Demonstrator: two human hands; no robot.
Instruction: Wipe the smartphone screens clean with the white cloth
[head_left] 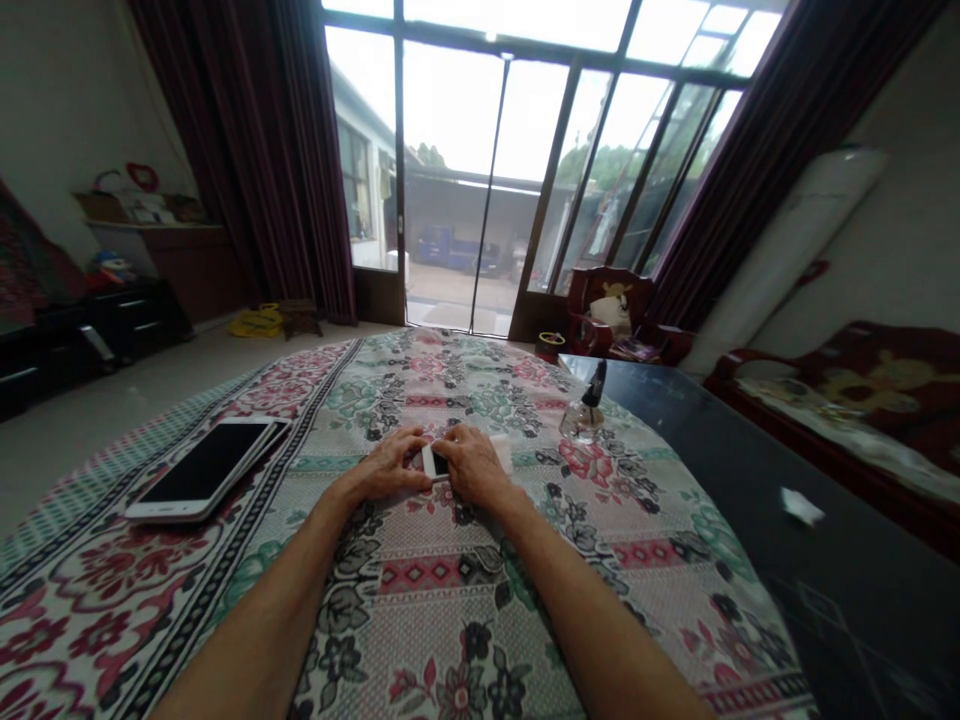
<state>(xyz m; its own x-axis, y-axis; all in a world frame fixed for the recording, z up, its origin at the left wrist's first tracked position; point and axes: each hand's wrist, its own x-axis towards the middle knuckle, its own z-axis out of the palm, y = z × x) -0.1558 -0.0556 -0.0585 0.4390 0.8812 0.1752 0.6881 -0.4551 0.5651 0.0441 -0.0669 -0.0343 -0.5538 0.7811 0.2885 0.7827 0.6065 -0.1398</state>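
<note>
A small white smartphone (429, 462) with a dark screen lies between my hands on the flowered tablecloth (420, 530). My left hand (390, 465) grips its left edge, fingers at the far end and thumb at the near end. Curled over its right part, my right hand (474, 465) has its fingers bent against the phone and hides much of it. A pale, thin piece that looks like tissue (501, 452) shows just beyond my right hand; whether the hand touches it I cannot tell.
Several larger phones (206, 468) lie stacked on the left. A clear bottle (581, 420) with a black top stands at the right back. A dark table (690, 430) adjoins on the right, with a crumpled white piece (801, 506). Wooden chairs (630, 310) stand beyond.
</note>
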